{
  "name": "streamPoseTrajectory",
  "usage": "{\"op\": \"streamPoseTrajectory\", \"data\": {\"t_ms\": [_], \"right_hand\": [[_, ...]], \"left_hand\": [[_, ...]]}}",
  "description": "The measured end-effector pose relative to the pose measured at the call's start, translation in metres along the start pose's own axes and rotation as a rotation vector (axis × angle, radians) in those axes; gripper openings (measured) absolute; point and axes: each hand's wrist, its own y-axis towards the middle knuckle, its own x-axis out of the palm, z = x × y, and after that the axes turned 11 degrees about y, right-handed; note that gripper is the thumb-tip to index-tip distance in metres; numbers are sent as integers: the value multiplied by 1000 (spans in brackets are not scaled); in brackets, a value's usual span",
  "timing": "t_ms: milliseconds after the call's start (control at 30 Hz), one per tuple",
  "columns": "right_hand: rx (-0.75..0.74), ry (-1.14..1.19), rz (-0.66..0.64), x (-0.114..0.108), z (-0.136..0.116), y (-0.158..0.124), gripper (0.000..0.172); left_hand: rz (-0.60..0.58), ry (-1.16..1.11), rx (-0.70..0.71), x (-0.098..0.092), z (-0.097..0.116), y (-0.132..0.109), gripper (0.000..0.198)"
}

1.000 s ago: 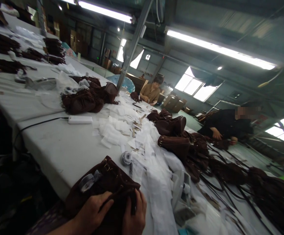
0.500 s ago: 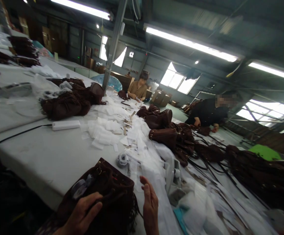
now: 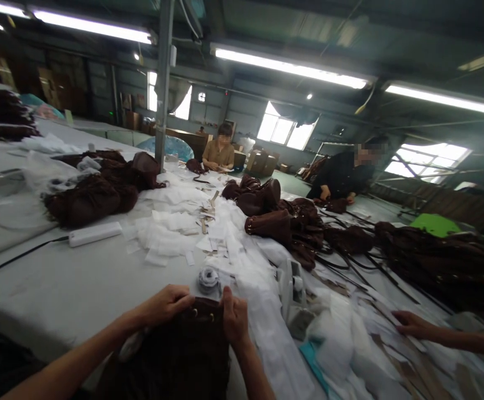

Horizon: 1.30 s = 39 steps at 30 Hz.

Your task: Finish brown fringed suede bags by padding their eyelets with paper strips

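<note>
A dark brown bag (image 3: pixel 183 350) stands at the near edge of the white table, its top edge pulled flat between my hands. My left hand (image 3: pixel 174 301) pinches the top left corner, fingers closed. At the top right corner my right hand (image 3: pixel 235 315) grips the rim, thumb up. Small metal rings show along the rim between them. Just beyond the rim lies a roll of grey-white tape (image 3: pixel 208 279). The lower part of the bag is dark and its details are hard to make out.
White paper sheets (image 3: pixel 175 225) and a white tape dispenser (image 3: pixel 292 291) lie ahead. Brown bags (image 3: pixel 269 228) are heaped at centre and right, more (image 3: pixel 87 200) at left. Another person's hand (image 3: pixel 414 325) reaches in from the right. Two people are across the table.
My right hand, open beside the bag before, has closed on its rim. My left hand has moved up to the top left corner. Another person's hand has appeared at right; the view has turned.
</note>
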Motion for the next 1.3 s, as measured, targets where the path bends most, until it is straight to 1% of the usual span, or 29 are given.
{"op": "streamPoseTrajectory", "data": {"t_ms": [67, 133, 200, 233, 267, 333, 400, 467, 500, 567, 633, 700, 733, 767, 833, 900, 967, 1000, 1067, 1167, 1233, 1300], "right_hand": [[-74, -103, -76, -19, -8, 16, 61], [-148, -214, -159, -36, -17, 29, 56], [-204, -321, -219, -45, -21, 38, 49], [-221, -370, -232, -46, -21, 39, 47], [-231, -417, -236, -44, -17, 39, 45], [-235, -497, -224, -32, -3, 32, 42], [-225, -555, -201, -17, 16, 21, 42], [-208, -586, -170, -6, 31, 11, 41], [-199, -590, -152, -4, 33, 8, 39], [-190, -582, -119, -6, 26, 7, 32], [-214, -529, -89, -12, 5, 7, 30], [-272, -414, -85, -11, -18, 1, 33], [-294, -345, -109, -7, -27, -7, 34], [-302, -298, -169, 0, -31, -17, 36], [-253, -252, -362, 19, -28, -41, 38], [-208, -232, -461, 37, -14, -62, 40], [-141, -227, -495, 48, 0, -73, 44], [-114, -224, -493, 50, 4, -75, 45], [-80, -193, -442, 51, 6, -74, 46], [-43, -128, -348, 49, 2, -70, 44], [-28, -106, -314, 48, -1, -70, 43], [-16, -63, -290, 48, -2, -72, 48]], "left_hand": [[85, 8, -28, -12, 13, 8, 45], [147, 63, -31, -29, 31, 11, 46], [190, 168, -22, -42, 43, 11, 46], [209, 215, -29, -45, 44, 11, 46], [230, 251, -50, -43, 40, 12, 45], [273, 294, -115, -27, 22, 14, 43], [312, 333, -186, -1, -7, 17, 40], [340, 389, -241, 24, -34, 20, 37], [346, 401, -258, 34, -45, 21, 36], [348, 402, -285, 45, -58, 21, 36], [343, 387, -297, 47, -62, 21, 37], [339, 365, -300, 43, -59, 21, 38], [339, 351, -298, 40, -56, 21, 39], [338, 334, -295, 35, -53, 22, 39], [327, 293, -289, 24, -46, 26, 38], [294, 238, -305, 13, -39, 31, 36], [246, 161, -347, 7, -30, 36, 38], [222, 113, -372, 7, -24, 38, 39], [177, 0, -417, 16, -10, 37, 42], [139, -210, -484, 47, 10, 20, 42], [156, -351, -528, 72, 18, 2, 41], [208, -500, -551, 92, 17, -17, 38]]}}
